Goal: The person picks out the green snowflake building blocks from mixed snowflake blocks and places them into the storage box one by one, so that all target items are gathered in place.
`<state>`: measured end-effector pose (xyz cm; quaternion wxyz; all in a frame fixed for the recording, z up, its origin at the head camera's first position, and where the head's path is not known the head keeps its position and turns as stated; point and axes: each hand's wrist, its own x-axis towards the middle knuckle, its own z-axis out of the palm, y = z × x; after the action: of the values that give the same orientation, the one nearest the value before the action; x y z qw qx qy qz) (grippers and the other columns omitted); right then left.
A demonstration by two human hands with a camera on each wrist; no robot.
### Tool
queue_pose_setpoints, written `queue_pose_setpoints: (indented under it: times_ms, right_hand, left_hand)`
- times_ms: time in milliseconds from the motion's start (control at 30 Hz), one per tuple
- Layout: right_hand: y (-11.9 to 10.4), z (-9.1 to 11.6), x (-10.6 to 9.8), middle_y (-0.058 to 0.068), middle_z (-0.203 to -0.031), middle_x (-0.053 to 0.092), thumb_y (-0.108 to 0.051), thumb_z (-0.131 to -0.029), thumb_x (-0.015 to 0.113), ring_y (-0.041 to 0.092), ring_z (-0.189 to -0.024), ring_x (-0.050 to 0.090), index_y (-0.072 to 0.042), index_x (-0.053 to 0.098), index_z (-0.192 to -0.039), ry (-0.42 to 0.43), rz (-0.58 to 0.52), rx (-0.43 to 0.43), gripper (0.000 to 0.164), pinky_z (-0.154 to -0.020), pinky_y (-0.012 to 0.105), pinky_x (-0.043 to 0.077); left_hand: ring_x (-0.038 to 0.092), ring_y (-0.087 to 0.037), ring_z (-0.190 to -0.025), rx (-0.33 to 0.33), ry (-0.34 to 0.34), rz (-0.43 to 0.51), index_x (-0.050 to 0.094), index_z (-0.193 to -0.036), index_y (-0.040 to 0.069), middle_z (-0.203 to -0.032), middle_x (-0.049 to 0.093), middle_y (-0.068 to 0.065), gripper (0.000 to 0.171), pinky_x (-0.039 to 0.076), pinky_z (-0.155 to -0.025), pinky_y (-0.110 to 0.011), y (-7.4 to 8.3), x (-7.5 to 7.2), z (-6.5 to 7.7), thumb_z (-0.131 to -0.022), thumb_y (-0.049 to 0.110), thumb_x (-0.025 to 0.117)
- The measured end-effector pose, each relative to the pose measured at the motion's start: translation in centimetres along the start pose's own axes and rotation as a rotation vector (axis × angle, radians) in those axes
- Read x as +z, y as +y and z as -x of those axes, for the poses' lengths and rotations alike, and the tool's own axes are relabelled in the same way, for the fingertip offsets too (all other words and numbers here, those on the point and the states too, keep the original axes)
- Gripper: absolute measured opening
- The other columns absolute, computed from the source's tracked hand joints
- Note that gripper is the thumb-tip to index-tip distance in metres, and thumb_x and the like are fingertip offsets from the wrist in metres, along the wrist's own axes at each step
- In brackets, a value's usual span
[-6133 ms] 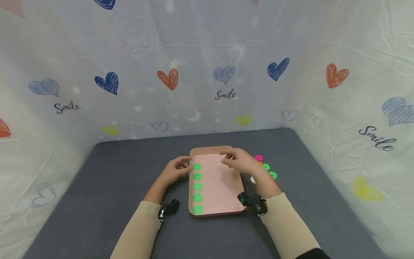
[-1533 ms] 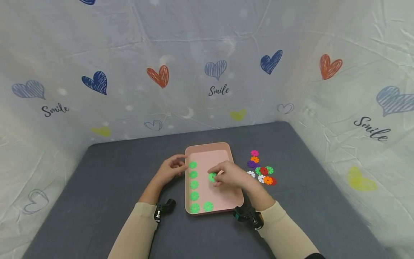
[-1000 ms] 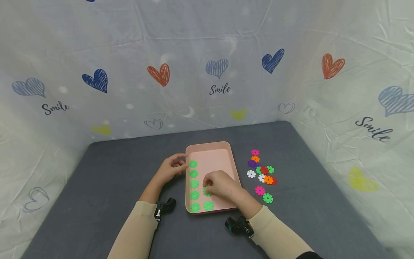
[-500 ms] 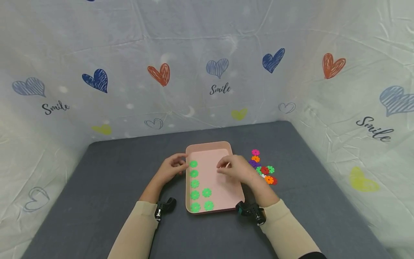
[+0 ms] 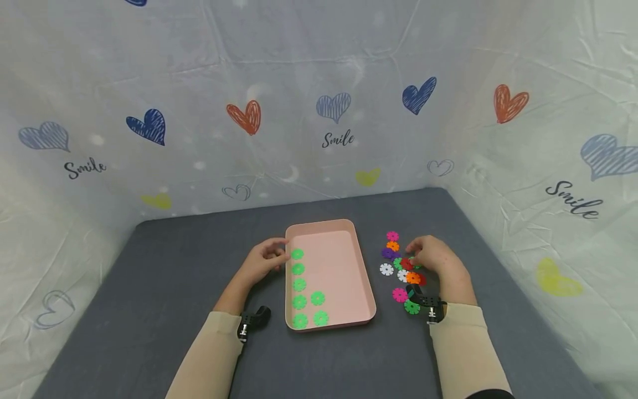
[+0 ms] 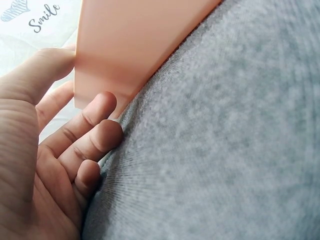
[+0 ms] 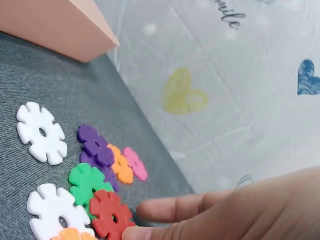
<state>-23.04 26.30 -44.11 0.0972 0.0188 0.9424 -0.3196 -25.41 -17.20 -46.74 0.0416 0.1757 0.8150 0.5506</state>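
A pink tray (image 5: 331, 221) lies on the dark table. Inside it, green flower-shaped discs (image 5: 299, 285) form a column along the left side. Two more, one at the tray's near edge (image 5: 321, 318) and one behind it (image 5: 318, 298), stand beside that column. My left hand (image 5: 261, 260) touches the tray's left wall, its fingers loosely bent against the outside in the left wrist view. My right hand (image 5: 436, 257) reaches down over the loose discs; its thumb tip meets a red disc (image 7: 111, 215), index finger apart. A green disc (image 5: 416, 266) is partly hidden under these fingers.
Right of the tray lie loose flower discs: white (image 5: 386, 269), purple (image 5: 387, 253), orange (image 5: 392, 246), pink (image 5: 392, 236). A second pink disc (image 5: 400, 295) and a green one (image 5: 412, 307) lie nearer. A patterned curtain (image 5: 279, 144) hangs behind the table.
A second column of two green discs has appeared in the tray, set down by my right hand. That hand has since moved right to the loose discs. My left hand stays at the tray.
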Motion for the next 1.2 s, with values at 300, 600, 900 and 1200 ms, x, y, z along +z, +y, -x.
queue_pose_setpoints:
  times_ms: [300,600,900,1200]
  right_hand:
    - [0.9,0.1,-0.1,0.013,-0.090,0.064,-0.008,-0.090,0.078,0.026,-0.076,0.053,0.000,0.072,-0.094,-0.002,-0.028,0.067,0.011,-0.069,0.039,0.045]
    - [1.5,0.2,-0.4,0.018,-0.102,0.062,-0.005,-0.089,0.078,0.029,-0.082,0.054,0.005,0.067,-0.105,-0.045,-0.063,0.120,0.022,-0.068,0.037,0.048]
    - [1.8,0.6,-1.6,0.005,-0.073,0.050,-0.012,-0.093,0.075,0.020,-0.063,0.053,-0.005,0.056,-0.078,-0.051,-0.137,0.080,0.026,-0.060,0.033,0.047]
    - [-3.6,1.4,-1.8,0.019,-0.108,0.074,-0.019,-0.100,0.071,0.033,-0.087,0.074,0.003,0.066,-0.131,0.092,-0.472,-0.082,0.039,-0.078,0.038,0.059]
  left_hand:
    - [0.063,-0.037,-0.071,0.002,0.011,-0.010,0.057,-0.137,-0.009,-0.092,0.068,-0.013,0.047,0.048,-0.062,-0.036,-0.1,0.0,0.0,-0.096,0.004,0.072]
    - [0.062,-0.039,-0.072,0.004,0.011,0.003,0.057,-0.137,-0.009,-0.095,0.068,-0.017,0.046,0.050,-0.063,-0.038,-0.2,0.1,0.0,-0.096,0.004,0.072]
    - [0.062,-0.037,-0.071,0.006,0.010,-0.008,0.057,-0.137,-0.009,-0.094,0.068,-0.017,0.046,0.049,-0.062,-0.037,-0.1,0.2,0.0,-0.096,0.005,0.072]
    - [0.060,-0.033,-0.067,0.012,-0.002,0.004,0.055,-0.139,-0.010,-0.094,0.067,-0.017,0.048,0.049,-0.063,-0.037,-0.3,0.0,0.0,-0.097,0.005,0.072]
